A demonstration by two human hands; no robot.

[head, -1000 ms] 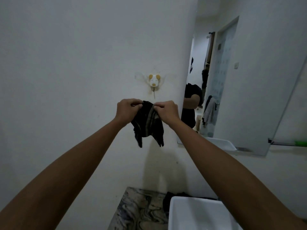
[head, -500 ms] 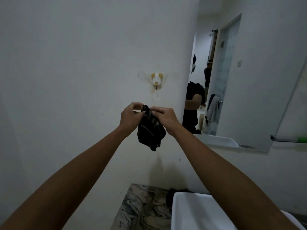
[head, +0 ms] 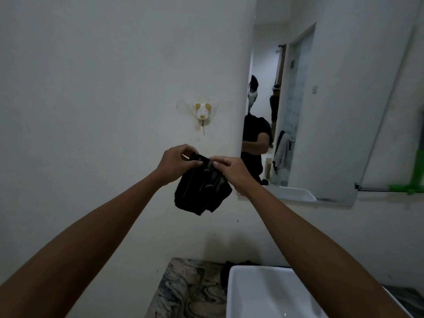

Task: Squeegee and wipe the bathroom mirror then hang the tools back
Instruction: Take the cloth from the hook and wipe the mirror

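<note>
A dark striped cloth (head: 203, 192) hangs bunched between both hands in front of the white wall. My left hand (head: 176, 162) pinches its top left edge and my right hand (head: 231, 171) pinches its top right edge, fingertips close together. A small dog-shaped wall hook (head: 202, 112) sits on the wall above the hands, with nothing hanging on it. The mirror (head: 332, 106) fills the upper right and reflects a person in a dark shirt. A green squeegee (head: 416, 177) hangs at the far right edge, beside the mirror.
A white basin (head: 259, 292) sits at the bottom right, under my right forearm. A marbled countertop (head: 190, 290) lies to its left, with a dark item (head: 226, 270) against the wall behind it. A narrow shelf (head: 390, 189) runs along the right by the mirror's lower corner.
The cloth went from spread between the hands to bunched, with the hands drawn closer together. Hands and cloth now sit lower relative to the hook.
</note>
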